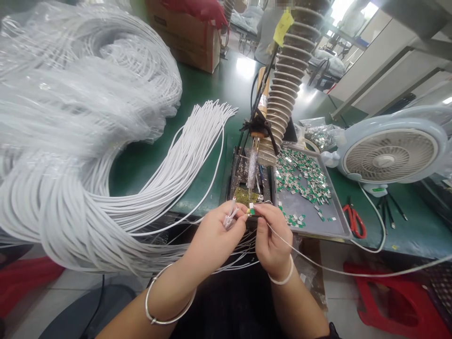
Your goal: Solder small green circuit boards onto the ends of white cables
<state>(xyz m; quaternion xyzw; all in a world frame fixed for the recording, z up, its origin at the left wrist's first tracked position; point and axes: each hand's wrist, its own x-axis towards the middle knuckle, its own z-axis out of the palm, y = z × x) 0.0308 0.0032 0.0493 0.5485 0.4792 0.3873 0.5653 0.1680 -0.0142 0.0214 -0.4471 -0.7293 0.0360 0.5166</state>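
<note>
Pinching tight — the right hand (pixel 272 240) grips a green-and-silver tab (pixel 252 212), the left hand (pixel 215 238) a translucent clip (pixel 230 218).

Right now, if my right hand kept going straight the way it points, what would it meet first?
Probably the dark soldering stand just ahead of your right hand, near its yellowish pad, though depth is hard to judge.

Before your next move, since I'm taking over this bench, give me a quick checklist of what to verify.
1. Right hand pinching the green-and-silver chip: ok.
2. Left hand gripping the small clear part: ok.
3. Soldering iron tip clear of both hands: ok.
4. Chip joined to the white wire: cannot tell.
5. White wire bundle kept on the bench edge: not ok, strands spill over.
6. Tray of chips within reach: ok.
</note>
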